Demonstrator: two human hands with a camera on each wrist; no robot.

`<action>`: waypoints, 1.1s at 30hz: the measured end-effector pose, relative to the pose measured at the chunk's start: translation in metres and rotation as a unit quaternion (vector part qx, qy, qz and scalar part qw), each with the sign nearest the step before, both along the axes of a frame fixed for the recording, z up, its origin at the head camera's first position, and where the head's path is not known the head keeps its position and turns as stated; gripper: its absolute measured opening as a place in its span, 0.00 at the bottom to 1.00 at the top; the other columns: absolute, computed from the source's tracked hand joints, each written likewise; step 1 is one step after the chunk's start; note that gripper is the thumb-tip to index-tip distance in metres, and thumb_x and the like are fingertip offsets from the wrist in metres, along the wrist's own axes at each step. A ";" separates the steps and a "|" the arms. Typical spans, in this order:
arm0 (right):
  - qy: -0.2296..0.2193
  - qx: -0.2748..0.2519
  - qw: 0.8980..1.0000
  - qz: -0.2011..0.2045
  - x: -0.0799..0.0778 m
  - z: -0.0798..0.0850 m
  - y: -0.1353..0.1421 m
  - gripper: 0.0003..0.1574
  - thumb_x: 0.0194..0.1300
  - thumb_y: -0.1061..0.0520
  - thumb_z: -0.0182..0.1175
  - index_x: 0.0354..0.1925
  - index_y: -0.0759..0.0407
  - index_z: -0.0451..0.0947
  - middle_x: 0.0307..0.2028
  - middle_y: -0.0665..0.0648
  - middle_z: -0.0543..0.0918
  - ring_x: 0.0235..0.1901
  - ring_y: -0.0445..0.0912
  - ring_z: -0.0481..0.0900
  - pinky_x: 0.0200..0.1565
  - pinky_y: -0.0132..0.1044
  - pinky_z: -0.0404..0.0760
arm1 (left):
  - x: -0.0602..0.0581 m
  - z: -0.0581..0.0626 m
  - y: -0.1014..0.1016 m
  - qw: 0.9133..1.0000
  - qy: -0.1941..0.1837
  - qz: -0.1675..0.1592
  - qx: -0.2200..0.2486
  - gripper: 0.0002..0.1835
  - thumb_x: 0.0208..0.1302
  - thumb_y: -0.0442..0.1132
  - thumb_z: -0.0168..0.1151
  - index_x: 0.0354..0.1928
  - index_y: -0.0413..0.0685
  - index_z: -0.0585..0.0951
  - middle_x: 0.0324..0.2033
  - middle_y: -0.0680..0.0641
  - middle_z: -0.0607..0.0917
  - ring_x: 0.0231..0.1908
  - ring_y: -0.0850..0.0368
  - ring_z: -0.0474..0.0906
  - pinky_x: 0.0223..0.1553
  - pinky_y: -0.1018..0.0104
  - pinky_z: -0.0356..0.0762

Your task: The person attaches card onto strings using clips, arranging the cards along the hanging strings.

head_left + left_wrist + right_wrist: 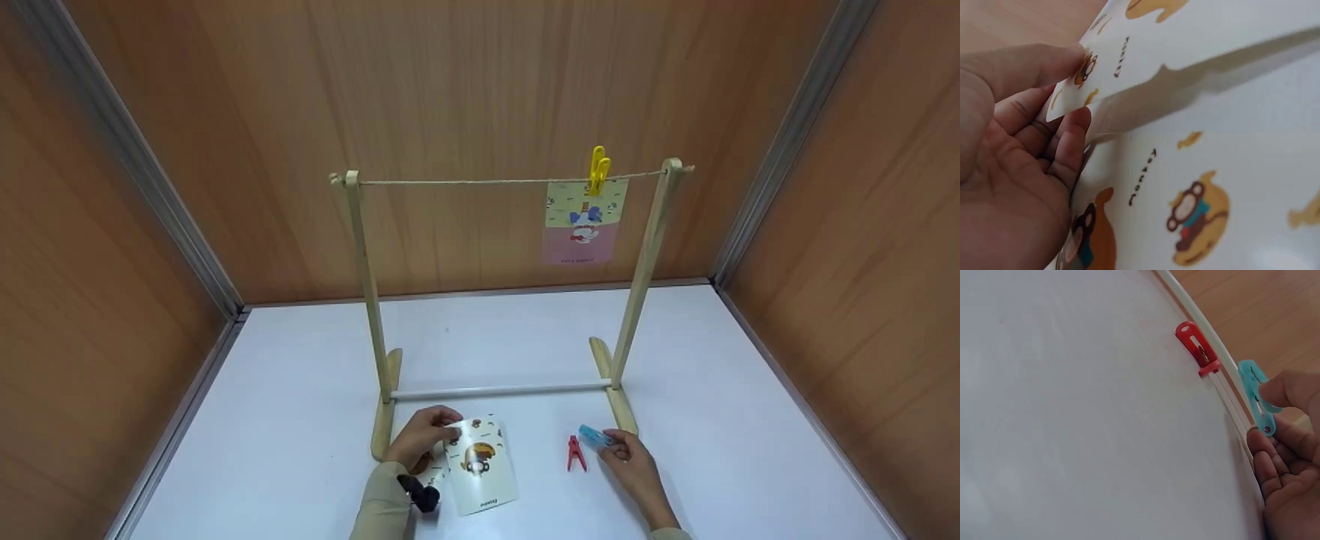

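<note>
My left hand pinches the upper left corner of a pale card with a cartoon monkey on it, thumb on top in the left wrist view. A second monkey-print card lies on the table beneath, partly hidden by the hand and the first card. On the right, my right hand holds a light blue clothespin between thumb and fingers. Just left of it a red clothespin rests on the white table.
A wooden stand with a string across its top stands behind the hands. Near the string's right end, a yellow clothespin holds a green and pink card. A white bar joins the stand's feet. Wood-panelled walls enclose the table.
</note>
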State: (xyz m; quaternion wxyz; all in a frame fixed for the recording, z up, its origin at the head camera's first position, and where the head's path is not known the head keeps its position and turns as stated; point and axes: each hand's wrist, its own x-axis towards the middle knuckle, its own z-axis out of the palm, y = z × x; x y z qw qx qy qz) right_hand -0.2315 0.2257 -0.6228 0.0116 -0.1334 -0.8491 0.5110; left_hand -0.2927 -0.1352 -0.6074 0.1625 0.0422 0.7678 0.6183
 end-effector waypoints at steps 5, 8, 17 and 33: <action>0.001 -0.004 1.000 0.000 0.000 -0.001 0.000 0.26 0.62 0.55 0.62 0.56 0.65 0.74 0.47 0.60 0.79 0.42 0.44 0.75 0.46 0.36 0.73 | 0.001 0.001 -0.001 1.000 -0.005 0.016 0.013 0.15 0.57 0.35 0.66 0.45 0.37 0.79 0.34 0.47 0.81 0.36 0.56 0.77 0.38 0.66 0.74; 0.005 -0.010 1.000 -0.001 0.000 0.000 0.001 0.26 0.62 0.56 0.61 0.57 0.65 0.74 0.47 0.59 0.78 0.42 0.43 0.74 0.47 0.35 0.73 | 0.000 0.002 0.000 0.999 -0.007 0.031 0.019 0.15 0.58 0.36 0.66 0.45 0.36 0.78 0.35 0.47 0.82 0.36 0.56 0.78 0.38 0.66 0.74; 0.006 -0.024 1.000 0.004 0.002 0.001 0.004 0.28 0.64 0.54 0.61 0.60 0.65 0.72 0.49 0.60 0.78 0.44 0.44 0.75 0.48 0.35 0.74 | 0.001 0.006 0.005 0.997 -0.009 0.068 0.040 0.17 0.60 0.38 0.65 0.47 0.34 0.78 0.35 0.46 0.86 0.36 0.57 0.80 0.40 0.64 0.75; 0.014 -0.060 0.998 -0.011 0.003 0.001 0.004 0.30 0.57 0.57 0.69 0.56 0.67 0.74 0.45 0.60 0.80 0.39 0.40 0.75 0.42 0.26 0.74 | 0.001 0.005 0.012 0.993 -0.044 0.086 0.062 0.17 0.61 0.38 0.64 0.49 0.34 0.79 0.37 0.45 0.84 0.36 0.57 0.81 0.39 0.68 0.78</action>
